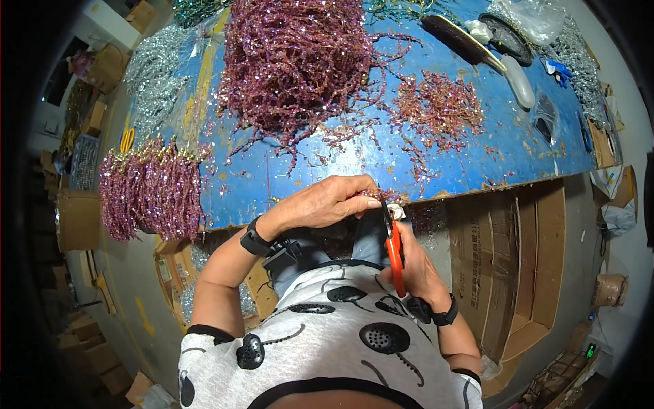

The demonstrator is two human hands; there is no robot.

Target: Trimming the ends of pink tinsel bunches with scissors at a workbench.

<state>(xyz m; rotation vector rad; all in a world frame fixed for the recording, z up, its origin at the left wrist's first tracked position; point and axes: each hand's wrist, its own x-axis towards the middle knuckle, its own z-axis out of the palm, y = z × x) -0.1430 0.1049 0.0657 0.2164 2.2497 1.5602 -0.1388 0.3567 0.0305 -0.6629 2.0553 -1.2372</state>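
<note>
My left hand point(325, 202) is closed at the table's front edge, its thumb and fingers pinching a pink glittery strand point(371, 194). In my right hand point(417, 266) are scissors with red handles point(394, 253). Their dark blades point away from me and meet the strand beside my left fingertips; whether the blades are apart I cannot tell. A large tangled heap of pink glittery strands point(296, 65) lies beyond my hands. To its right is a loose pile of small pink clippings point(439, 105). A row of pink strand bundles point(151, 189) hangs over the table's left front edge.
The blue table point(252, 198) also holds silver tinsel point(153, 75), yellow-handled scissors point(127, 140), a brush point(463, 41), a black oval dish point(507, 37) and a clear plastic bag point(545, 117). An open cardboard box point(507, 273) stands below the edge, right of my legs.
</note>
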